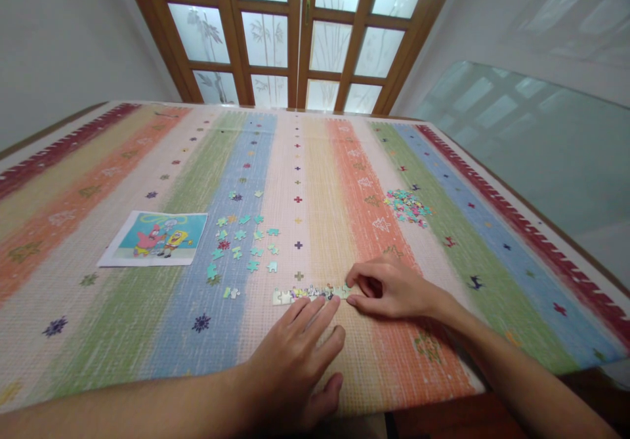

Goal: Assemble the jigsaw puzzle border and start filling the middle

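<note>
A joined strip of jigsaw puzzle pieces [283, 296] lies across the tablecloth in front of me. My left hand [300, 354] rests with fingers spread, its fingertips touching the strip's lower edge. At the strip's right end my right hand [388, 288] pinches a pale jigsaw puzzle piece [348, 289] between thumb and forefinger, mostly covered by the fingers. Left of the strip lie two loose pieces [231, 292], close together. Several teal puzzle pieces [239, 235] are spread out beyond them.
A printed cartoon picture [160, 239] lies flat on the left. A heap of mixed puzzle pieces [407, 207] sits at the right. The striped tablecloth [335, 360] covers the table. Glass-paned wooden doors [293, 39] stand behind, and a glass panel [531, 137] is along the right.
</note>
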Motion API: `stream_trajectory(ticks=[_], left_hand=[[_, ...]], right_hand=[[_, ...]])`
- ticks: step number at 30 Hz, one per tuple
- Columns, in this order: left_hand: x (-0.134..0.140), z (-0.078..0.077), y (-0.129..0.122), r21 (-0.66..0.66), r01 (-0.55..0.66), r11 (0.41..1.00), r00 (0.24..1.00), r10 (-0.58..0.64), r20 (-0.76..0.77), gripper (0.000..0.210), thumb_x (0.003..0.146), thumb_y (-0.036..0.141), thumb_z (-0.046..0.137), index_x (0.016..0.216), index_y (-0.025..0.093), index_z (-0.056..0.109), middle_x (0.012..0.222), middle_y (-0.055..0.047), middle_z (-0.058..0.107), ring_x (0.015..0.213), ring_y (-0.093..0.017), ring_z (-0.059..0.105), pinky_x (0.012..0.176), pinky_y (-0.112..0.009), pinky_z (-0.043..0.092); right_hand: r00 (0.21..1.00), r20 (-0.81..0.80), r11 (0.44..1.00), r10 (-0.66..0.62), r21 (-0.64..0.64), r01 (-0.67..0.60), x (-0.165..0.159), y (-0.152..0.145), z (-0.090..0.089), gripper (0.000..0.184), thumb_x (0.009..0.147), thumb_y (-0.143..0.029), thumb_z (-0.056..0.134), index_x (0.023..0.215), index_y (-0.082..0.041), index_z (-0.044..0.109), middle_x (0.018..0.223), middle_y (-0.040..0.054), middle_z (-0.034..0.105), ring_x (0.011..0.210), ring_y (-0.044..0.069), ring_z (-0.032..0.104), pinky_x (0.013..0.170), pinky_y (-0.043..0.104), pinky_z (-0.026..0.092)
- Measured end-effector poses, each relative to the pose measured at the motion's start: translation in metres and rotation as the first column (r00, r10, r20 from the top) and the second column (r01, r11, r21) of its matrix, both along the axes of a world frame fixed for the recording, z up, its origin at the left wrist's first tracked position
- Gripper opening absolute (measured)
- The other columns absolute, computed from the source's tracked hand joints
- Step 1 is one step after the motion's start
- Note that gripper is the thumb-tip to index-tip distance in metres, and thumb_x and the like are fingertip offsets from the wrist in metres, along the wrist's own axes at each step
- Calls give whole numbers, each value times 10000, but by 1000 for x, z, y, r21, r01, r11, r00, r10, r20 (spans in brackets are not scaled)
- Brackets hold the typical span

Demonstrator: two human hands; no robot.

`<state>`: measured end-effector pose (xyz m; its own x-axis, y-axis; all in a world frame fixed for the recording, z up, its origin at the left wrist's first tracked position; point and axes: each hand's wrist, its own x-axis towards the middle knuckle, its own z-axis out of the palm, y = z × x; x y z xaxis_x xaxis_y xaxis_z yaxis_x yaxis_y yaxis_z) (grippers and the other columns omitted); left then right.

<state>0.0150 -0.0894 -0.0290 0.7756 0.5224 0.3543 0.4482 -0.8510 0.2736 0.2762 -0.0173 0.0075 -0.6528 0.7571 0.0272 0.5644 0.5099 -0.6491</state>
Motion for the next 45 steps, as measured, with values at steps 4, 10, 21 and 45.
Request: stream_trajectory(ticks=[4,10,21,45], left_hand=[[0,1,0,2,-1,1000,1000,1,-10,429,949,409,569,1273,130,595,1510,-206,551,1336,-373,548,1095,-525,476],[0,-1,0,12,3,1000,1000,-3,-10,424,958,434,559,1260,139,599,1497,-201,560,1333,-372,545,1097,-525,470],[0,2,0,1,-8,1000,1000,8,-17,419,958,418,556,1270,141,598,1500,-195,559,1346,-356,532,1121,-508,442],[-1,0,1,-35,15,999,999,-17,-46,450,957,438,554,1291,141,608,1535,-196,527,1353,-362,525,1132,-516,408]], right_hand=[[1000,10,1000,13,23,-13,1,-1,-1,117,894,-286,661,906,-170,680,561,-52,559,498,99,480,549,251,348],[1000,6,999,16,45,-16,1,-3,-3,160,933,-305,623,929,-167,703,586,-43,561,531,105,496,574,251,350],[1000,2,999,23,23,-23,-2,-3,-5,195,954,-278,607,937,-160,760,618,-5,622,553,110,521,579,257,367],[986,3,953,-164,260,158,-103,108,-9,161,919,-169,594,909,-182,754,940,68,704,859,180,624,852,314,472]])
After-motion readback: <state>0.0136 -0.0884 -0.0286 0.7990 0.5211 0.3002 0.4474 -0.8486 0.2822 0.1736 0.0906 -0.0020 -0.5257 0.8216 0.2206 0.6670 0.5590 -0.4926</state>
